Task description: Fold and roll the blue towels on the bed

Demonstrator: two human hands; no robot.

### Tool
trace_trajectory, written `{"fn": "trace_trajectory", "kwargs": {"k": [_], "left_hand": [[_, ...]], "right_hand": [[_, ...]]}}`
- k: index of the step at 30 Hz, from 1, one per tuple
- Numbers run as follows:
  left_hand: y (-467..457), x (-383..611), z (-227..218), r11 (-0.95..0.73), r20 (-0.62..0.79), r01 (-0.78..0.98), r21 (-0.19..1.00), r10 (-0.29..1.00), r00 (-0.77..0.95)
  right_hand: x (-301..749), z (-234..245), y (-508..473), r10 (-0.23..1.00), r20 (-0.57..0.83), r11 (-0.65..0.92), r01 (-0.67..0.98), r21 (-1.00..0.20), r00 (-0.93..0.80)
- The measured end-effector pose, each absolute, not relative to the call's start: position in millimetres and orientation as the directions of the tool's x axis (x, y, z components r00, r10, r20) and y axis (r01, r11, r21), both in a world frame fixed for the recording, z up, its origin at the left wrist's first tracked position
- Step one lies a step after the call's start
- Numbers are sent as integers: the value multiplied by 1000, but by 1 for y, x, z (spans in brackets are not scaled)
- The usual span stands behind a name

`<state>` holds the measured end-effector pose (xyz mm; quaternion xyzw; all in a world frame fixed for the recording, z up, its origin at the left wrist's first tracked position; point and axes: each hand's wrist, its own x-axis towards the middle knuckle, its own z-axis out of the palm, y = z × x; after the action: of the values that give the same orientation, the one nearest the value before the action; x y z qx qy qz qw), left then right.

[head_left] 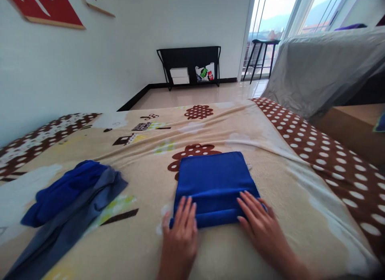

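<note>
A folded bright blue cloth (214,179) lies flat on the patterned beige blanket (144,240) in front of me. My left hand (180,232) rests palm down on the cloth's near left corner, fingers stretched out. My right hand (259,224) lies flat on the near right edge, fingers extended over the rolled front fold. Neither hand grips anything.
A loose heap of blue and grey-blue garments (69,199) lies on the blanket to the left. A brown polka-dot border (325,151) runs along the bed's right side. Beyond it stand a wooden table (355,123), covered furniture (325,67), a black shelf (189,65) and a stool (264,55).
</note>
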<state>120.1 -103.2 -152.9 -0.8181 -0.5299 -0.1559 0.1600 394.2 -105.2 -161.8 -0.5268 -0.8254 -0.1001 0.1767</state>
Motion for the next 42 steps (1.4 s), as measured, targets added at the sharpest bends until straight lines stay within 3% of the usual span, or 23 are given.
{"fn": "trace_trajectory", "kwargs": {"k": [3, 6, 9, 12, 14, 17, 19, 21, 24, 26, 30, 35, 39, 42], "left_hand": [[-92, 151, -146, -573, 262, 818, -40, 785, 562], [-80, 135, -149, -528, 178, 849, 10, 836, 518], [-80, 94, -155, -323, 218, 946, -24, 922, 320], [-87, 87, -150, -236, 351, 970, -53, 905, 240], [-89, 109, -139, -393, 334, 917, -60, 858, 390], [-78, 147, -122, -670, 166, 742, -25, 729, 664], [-66, 150, -119, -721, 106, 692, -7, 688, 718], [-56, 127, -126, -676, 105, 736, -23, 731, 675], [-59, 67, -141, -456, 204, 887, -70, 864, 460], [-77, 34, -148, -358, 326, 931, -74, 873, 362], [-128, 24, -141, -490, 453, 872, 2, 778, 435], [-142, 74, -131, -626, 445, 778, 40, 709, 547], [-108, 101, -141, -550, 437, 833, 60, 765, 474], [-85, 112, -141, -449, 340, 893, 32, 845, 412]], "right_hand": [[364, -154, -96, 795, 270, 579, 812, -70, -543], [382, -162, -83, 855, 218, 500, 859, -109, -470], [430, -172, -78, 934, 258, 280, 955, -99, -248], [446, -165, -81, 924, 319, 250, 965, -80, -213], [427, -152, -82, 895, 290, 380, 921, -92, -340], [389, -138, -72, 786, 142, 618, 764, -183, -602], [383, -139, -58, 756, 63, 644, 724, -246, -651], [399, -146, -44, 832, 42, 546, 801, -246, -554], [444, -163, -38, 948, 132, 311, 935, -172, -291], [468, -170, -50, 950, 247, 233, 961, -149, -192], [476, -169, -92, 861, 421, 381, 910, -164, -285], [447, -159, -114, 764, 416, 578, 810, -99, -494], [433, -163, -93, 772, 423, 564, 819, -110, -475], [429, -162, -77, 803, 403, 534, 830, -159, -440]]}}
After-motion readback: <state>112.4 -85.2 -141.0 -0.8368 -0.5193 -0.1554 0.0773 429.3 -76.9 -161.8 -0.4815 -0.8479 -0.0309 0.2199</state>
